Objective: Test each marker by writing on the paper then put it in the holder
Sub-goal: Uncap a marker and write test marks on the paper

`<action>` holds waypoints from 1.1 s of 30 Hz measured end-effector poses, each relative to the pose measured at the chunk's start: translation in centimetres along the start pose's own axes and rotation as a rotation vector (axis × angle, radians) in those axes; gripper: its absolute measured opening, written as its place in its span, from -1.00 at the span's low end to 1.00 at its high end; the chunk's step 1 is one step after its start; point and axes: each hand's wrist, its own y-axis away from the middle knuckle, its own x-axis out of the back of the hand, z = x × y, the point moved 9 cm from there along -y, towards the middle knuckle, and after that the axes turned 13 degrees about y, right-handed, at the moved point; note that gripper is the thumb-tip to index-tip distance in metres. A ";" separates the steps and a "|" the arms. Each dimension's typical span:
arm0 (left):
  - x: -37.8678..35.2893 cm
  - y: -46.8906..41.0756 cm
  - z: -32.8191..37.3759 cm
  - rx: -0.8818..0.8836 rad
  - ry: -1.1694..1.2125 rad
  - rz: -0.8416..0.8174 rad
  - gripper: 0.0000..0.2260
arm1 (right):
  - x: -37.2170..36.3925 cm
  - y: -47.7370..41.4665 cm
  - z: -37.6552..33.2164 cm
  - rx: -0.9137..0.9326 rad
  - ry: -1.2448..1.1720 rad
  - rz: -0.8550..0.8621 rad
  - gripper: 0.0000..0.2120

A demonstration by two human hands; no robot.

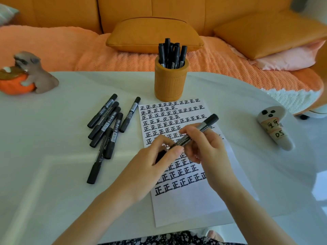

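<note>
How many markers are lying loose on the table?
6, all left of the paper: four markers fanned together, one apart nearest the paper, one lowest. None looks hidden.

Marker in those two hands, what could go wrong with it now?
1. Both the left hand and right hand pinch the marker right over the paper; a slip with the cap off could streak ink across the written rows.
2. The holder already looks packed with markers, so pushing another in might tip it.
3. The loose markers lie close together; a nudge could roll them.
</note>
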 end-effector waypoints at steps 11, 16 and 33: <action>0.6 0.1 -1.3 0.010 -0.118 0.030 -0.83 | 8.6 0.3 2.0 -0.065 0.020 0.219 -0.80; 1.0 0.2 -1.4 -0.019 -0.159 0.069 -0.77 | 11.3 2.0 4.2 -0.102 0.040 0.323 -0.81; 1.1 0.2 -2.8 0.003 -0.197 0.101 -0.82 | 13.7 3.7 5.2 -0.090 0.379 0.567 -0.66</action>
